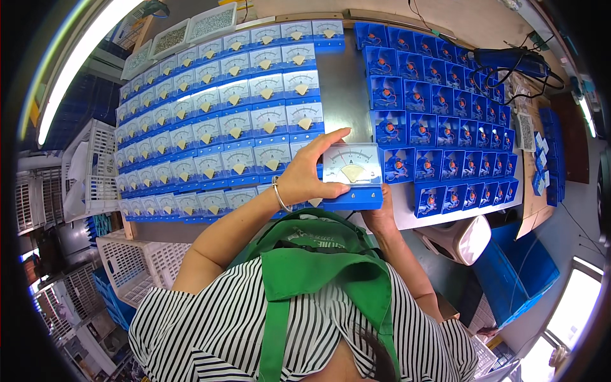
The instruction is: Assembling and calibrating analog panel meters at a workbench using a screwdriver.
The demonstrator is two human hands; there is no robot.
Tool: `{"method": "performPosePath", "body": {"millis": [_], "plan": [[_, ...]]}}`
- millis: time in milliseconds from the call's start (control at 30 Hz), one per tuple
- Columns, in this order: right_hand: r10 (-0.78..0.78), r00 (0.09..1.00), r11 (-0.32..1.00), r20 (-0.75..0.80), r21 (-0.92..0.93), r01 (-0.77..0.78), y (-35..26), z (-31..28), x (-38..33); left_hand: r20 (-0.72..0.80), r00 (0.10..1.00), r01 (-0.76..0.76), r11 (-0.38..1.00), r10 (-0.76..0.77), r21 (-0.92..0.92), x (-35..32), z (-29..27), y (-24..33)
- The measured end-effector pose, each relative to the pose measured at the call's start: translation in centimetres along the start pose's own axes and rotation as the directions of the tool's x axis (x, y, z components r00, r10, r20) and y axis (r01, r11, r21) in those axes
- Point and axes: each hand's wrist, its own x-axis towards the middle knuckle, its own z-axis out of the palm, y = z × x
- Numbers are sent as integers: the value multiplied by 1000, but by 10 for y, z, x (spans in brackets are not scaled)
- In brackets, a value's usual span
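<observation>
I hold one panel meter (352,173), a clear-faced white dial on a blue base, above the front of the grey table (347,95). My left hand (310,170) wraps its left side and top, a bangle on the wrist. My right hand (380,213) supports it from below, mostly hidden under the blue base. To the left lie rows of several finished meters (235,121) with white dials. To the right lie rows of several open blue meter bases (439,108) with orange parts inside.
White mesh crates (137,264) stand at the left and below the table. Two trays of small parts (191,28) sit at the back left. A blue power tool with cable (512,62) lies at the back right. A white stool (461,239) and blue bin (519,267) are at the right.
</observation>
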Motion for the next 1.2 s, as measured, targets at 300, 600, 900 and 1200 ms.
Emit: {"method": "performPosePath", "body": {"millis": [300,600,900,1200], "plan": [[-375,927,719,-9,-634,284,-93,38,-9,9,993,-112,882,121,458,-2,-8,-26],[-501,834,737,230,-391,551,-87,56,-11,46,979,-198,897,197,394,-2,0,-16],[-487,835,730,255,-406,550,-80,56,-14,66,971,-239,897,231,371,-2,0,-21],[-151,759,363,633,-679,638,-109,71,-27,89,959,-282,881,269,379,-5,-3,-29]]}}
